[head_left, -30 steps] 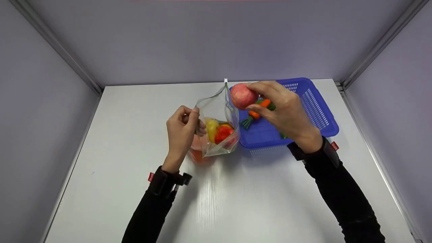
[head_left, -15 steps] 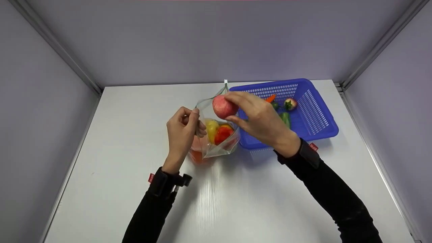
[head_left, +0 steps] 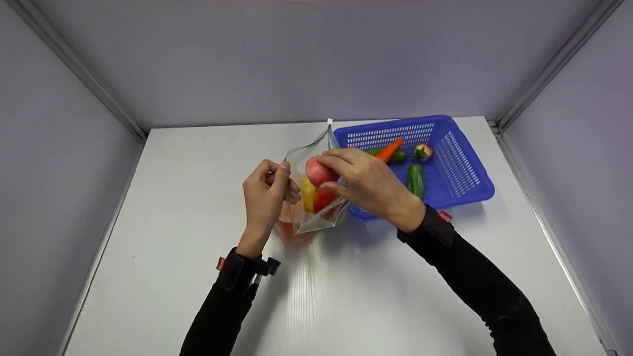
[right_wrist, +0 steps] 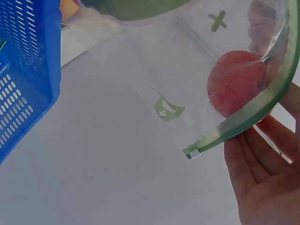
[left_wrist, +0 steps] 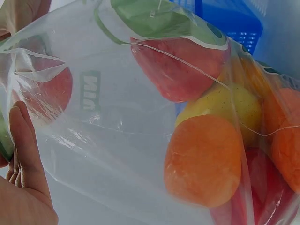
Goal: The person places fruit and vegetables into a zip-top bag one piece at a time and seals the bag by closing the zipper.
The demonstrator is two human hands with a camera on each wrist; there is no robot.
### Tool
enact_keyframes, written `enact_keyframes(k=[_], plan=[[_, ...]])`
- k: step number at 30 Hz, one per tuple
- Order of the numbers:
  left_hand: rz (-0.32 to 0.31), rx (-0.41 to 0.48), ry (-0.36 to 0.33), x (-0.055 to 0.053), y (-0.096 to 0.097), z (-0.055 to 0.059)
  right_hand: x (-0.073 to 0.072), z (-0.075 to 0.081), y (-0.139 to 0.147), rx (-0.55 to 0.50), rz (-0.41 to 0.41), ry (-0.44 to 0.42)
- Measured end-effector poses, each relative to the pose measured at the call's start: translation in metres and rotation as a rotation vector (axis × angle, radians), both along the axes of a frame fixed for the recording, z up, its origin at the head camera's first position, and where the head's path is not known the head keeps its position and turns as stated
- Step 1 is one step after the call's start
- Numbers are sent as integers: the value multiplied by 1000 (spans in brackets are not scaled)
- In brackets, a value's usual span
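My left hand [head_left: 267, 193] pinches the near-left rim of a clear zip bag [head_left: 309, 227], holding its mouth open. In my right hand [head_left: 378, 185], thumb and fingertips grip a pink-red peach [head_left: 319, 172] inside the bag's mouth. The right wrist view shows the peach [right_wrist: 234, 84] through the film, below the green zip edge [right_wrist: 253, 115] with its white slider [right_wrist: 193, 153]. Several fruits lie lower in the bag: an orange one [left_wrist: 201, 159], a yellow one [left_wrist: 234, 105] and a red one [left_wrist: 180, 65] show in the left wrist view.
Right of the bag stands a blue basket [head_left: 462, 168] with slotted walls. Inside it are a carrot [head_left: 390, 150], a green cucumber-like vegetable [head_left: 416, 180] and a small round fruit with a green top [head_left: 424, 152]. Grey panels [head_left: 316, 59] border the white table [head_left: 198, 198].
My right hand has carried the peach left and down from over the basket into the bag's mouth, uncovering the basket's contents. My left hand has stayed at the rim.
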State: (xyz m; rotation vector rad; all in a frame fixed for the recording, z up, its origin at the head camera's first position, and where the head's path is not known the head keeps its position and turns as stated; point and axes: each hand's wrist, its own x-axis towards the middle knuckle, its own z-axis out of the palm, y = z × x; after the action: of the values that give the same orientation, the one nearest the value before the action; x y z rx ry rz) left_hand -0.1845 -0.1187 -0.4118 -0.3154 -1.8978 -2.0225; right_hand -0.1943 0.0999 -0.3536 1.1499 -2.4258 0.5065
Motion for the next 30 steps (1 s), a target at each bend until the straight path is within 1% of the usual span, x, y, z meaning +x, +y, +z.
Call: enact_keyframes(k=[4, 11, 16, 21, 23, 25, 28, 30], plan=[[-1, -13, 4, 0, 1, -3, 0, -3, 0, 19, -16, -12], [-23, -20, -1, 1, 3, -11, -4, -10, -1, 72, -22, -46], [-31, -31, 2, 1, 4, -13, -4, -13, 0, 116, -30, -60], [-33, -42, -14, 1, 6, -14, -4, -16, 2, 118, -4, -63], [-28, -45, -16, 2, 7, -14, -4, -17, 4, 83, 27, -49], [-12, -59, -19, 3, 8, -15, -4, -19, 8, 10, 76, -20], [4, -55, -20, 5, 8, -15, -1, -21, 19, -146, 145, 30], [5, -37, -22, 6, 8, -15, 2, -24, 30, -264, 159, 52]])
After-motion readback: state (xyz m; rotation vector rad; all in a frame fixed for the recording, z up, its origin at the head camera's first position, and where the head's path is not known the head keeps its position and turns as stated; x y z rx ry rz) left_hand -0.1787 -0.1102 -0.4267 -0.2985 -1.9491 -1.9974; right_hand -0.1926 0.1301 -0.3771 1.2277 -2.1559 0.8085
